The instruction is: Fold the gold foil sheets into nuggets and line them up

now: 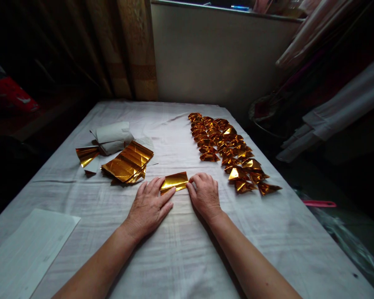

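Note:
A folded sheet of gold foil paper (174, 181) lies on the white cloth in front of me. My left hand (149, 205) lies flat with fingers stretched out, its fingertips pressing the sheet's left lower edge. My right hand (204, 193) has its fingers curled and pinches the sheet's right end. To the left sits a stack of unfolded gold sheets (127, 162). To the right lie several folded gold paper pieces (229, 151) in rows.
A white cloth covers the table (180, 249). Crumpled white wrapping paper (112, 137) and one loose gold piece (86, 155) lie at the left. A white sheet (28, 249) rests at the near left corner. Curtains and a wall stand behind.

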A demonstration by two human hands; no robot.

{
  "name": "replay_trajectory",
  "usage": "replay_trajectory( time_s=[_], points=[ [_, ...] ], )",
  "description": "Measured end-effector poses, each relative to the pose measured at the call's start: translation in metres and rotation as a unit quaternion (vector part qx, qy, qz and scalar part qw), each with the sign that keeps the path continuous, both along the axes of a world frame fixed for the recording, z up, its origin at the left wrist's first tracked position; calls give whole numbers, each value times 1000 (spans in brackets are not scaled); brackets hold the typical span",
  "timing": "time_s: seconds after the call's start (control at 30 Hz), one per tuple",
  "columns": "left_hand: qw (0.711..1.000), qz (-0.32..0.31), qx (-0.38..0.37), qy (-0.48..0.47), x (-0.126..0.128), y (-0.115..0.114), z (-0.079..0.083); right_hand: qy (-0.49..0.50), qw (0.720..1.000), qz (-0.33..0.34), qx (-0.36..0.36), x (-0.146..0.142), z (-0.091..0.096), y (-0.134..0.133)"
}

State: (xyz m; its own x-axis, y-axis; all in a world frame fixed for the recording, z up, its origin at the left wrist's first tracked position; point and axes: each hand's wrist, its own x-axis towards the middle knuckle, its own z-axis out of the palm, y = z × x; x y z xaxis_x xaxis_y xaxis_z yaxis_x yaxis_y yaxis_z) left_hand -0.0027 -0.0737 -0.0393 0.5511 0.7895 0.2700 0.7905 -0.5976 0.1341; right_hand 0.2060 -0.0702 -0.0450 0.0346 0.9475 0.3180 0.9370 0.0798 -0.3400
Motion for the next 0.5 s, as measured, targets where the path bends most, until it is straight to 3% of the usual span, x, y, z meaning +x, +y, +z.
replay_trajectory(
  time_s=[0.2,0.37,0.43,0.5],
  points=[
    [1000,9,16,7,-24,-8,0,3,1000,-5,-2,-1,0,1],
    [999,7,37,19,-27,-11,3,-6,1000,1,24,-1,1,-1],
    [999,0,47,28,-25,-11,4,-15,998,24,59,-3,3,-4],
    [998,-3,56,32,-23,-10,4,-26,993,88,80,-8,6,-9]
  ],
)
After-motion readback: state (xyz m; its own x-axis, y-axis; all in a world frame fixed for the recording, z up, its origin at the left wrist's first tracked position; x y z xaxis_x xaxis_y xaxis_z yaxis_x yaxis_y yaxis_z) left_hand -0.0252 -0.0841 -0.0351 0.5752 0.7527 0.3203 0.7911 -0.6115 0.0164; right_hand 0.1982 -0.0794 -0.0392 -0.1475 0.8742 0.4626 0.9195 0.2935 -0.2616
